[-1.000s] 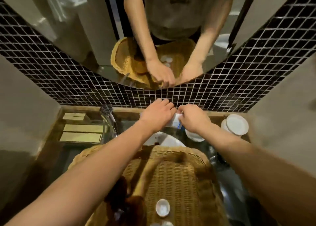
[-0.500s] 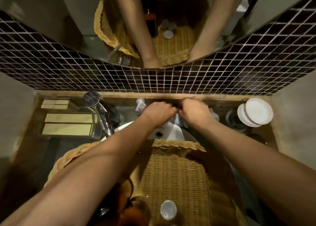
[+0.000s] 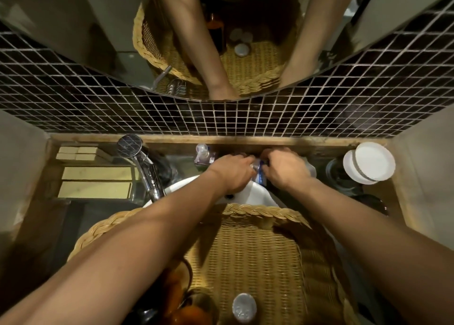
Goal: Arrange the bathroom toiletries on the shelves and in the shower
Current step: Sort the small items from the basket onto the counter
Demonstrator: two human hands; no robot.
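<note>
Hands meet on a small packet at the back ledge

Your left hand (image 3: 233, 171) and right hand (image 3: 286, 168) reach side by side over the sink (image 3: 255, 194) to the far ledge (image 3: 319, 141) under the tiled wall (image 3: 221, 118). Both have their fingers curled down and inward, and between them sits a small white-and-blue packet (image 3: 261, 174). Your left fingertips close on its left edge and your right fingertips on its right edge, so each hand pinches one side of it. How the fingertips lie beneath the knuckles cannot be made out, because the backs of your hands cover them.

The packet is just in front of the ledge, above the sink's rear rim, touching both hands. Just left of your left hand stands a small clear pump bottle (image 3: 204, 154). Further left is the chrome tap (image 3: 140, 162), and beyond it some pale flat boxes (image 3: 95, 181). Well to the right of your right hand is a stack of white round lids (image 3: 368, 162).

Nearer you, beneath both forearms, lies the wicker basket (image 3: 258, 210). It holds a white-capped bottle (image 3: 244, 306) near the bottom edge and amber bottles (image 3: 181, 297) at its left, partly hidden by your left arm. The mirror (image 3: 98, 29) above the tiles shows your arms and the basket.
</note>
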